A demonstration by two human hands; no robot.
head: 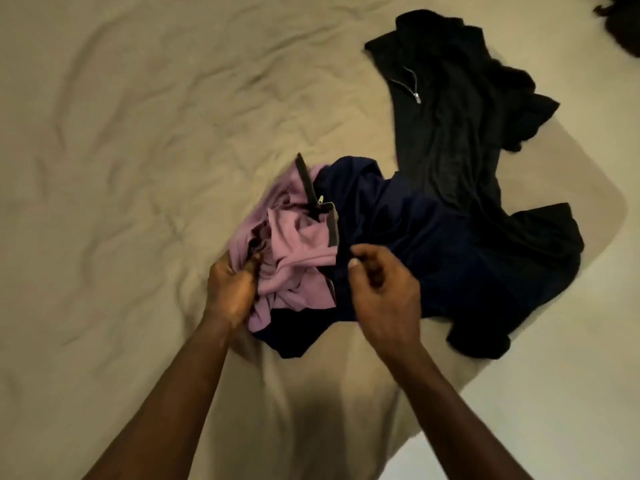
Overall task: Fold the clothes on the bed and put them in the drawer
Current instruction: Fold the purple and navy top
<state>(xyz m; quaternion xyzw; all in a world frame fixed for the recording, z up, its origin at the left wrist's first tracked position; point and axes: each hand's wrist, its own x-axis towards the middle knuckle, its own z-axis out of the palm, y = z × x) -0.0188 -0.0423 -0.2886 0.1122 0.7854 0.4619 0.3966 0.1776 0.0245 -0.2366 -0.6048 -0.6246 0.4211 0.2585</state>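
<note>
A crumpled pink garment [298,244] with a dark collar strip lies on the beige bed [138,133], partly on top of a navy garment [415,237]. My left hand [232,285] grips the pink garment at its left edge. My right hand [381,289] pinches a dark navy fabric edge between thumb and curled fingers, just right of the pink cloth. A black zip-neck garment [450,98] is spread out beyond them, toward the bed's right corner. No drawer is in view.
The bed sheet is wrinkled and stretches wide to the left and far side. The mattress corner [616,209] ends at the right, with pale floor [554,393] beyond it. Something dark [623,22] sits at the top right edge.
</note>
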